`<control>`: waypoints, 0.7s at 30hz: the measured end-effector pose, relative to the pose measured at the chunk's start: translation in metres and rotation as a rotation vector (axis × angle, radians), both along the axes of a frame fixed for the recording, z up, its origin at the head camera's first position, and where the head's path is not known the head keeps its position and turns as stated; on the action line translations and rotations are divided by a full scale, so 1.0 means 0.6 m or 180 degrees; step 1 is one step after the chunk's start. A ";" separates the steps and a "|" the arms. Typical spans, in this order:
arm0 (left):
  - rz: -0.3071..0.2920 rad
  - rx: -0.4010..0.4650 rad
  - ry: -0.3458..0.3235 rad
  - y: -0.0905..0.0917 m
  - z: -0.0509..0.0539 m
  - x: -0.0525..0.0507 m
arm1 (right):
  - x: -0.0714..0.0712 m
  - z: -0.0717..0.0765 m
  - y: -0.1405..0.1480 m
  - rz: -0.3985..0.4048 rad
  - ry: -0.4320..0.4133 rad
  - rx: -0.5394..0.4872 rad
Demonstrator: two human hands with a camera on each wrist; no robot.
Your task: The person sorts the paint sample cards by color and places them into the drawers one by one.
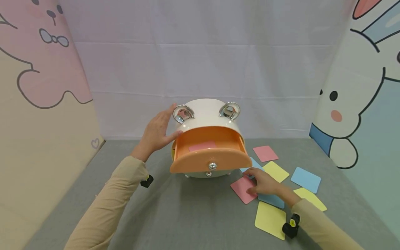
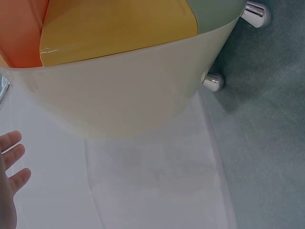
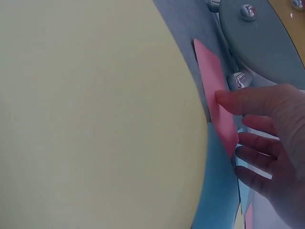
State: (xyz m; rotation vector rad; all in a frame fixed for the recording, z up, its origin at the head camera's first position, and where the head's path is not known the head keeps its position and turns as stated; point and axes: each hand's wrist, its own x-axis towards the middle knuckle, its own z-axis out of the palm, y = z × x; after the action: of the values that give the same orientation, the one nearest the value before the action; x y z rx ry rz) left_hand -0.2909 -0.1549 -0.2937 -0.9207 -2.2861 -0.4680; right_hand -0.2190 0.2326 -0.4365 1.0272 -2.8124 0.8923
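A white rounded box (image 1: 205,104) with silver ears stands on the table, its orange top drawer (image 1: 215,158) pulled out. Inside that drawer lies a pink card (image 1: 202,145). My left hand (image 1: 157,133) rests against the box's left side, thumb by the drawer's edge and fingers extended near the ear; only fingertips (image 2: 14,152) show in the left wrist view. To the right of the box, my right hand (image 1: 262,181) pinches a pink card (image 1: 242,189) between thumb and fingers. In the right wrist view the thumb lies on that pink card (image 3: 209,71).
Around my right hand lie blue cards (image 1: 305,179), yellow cards (image 1: 270,220) and another pink card (image 1: 265,153), some overlapping. Below the orange drawer, a yellow drawer (image 2: 119,28) and a grey-green one (image 2: 217,14) sit in the box. Printed panels flank the grey table (image 1: 187,222).
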 end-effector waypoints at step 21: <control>0.0014 0.0001 -0.0030 0.001 0.001 0.003 | -0.012 0.039 0.012 0.0016 -0.0081 -0.0278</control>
State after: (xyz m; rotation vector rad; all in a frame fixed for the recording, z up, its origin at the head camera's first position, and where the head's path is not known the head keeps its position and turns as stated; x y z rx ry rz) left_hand -0.2891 -0.1540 -0.2928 -0.9152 -2.2959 -0.4717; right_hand -0.2261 0.2400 -0.4128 1.0191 -2.7645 1.0259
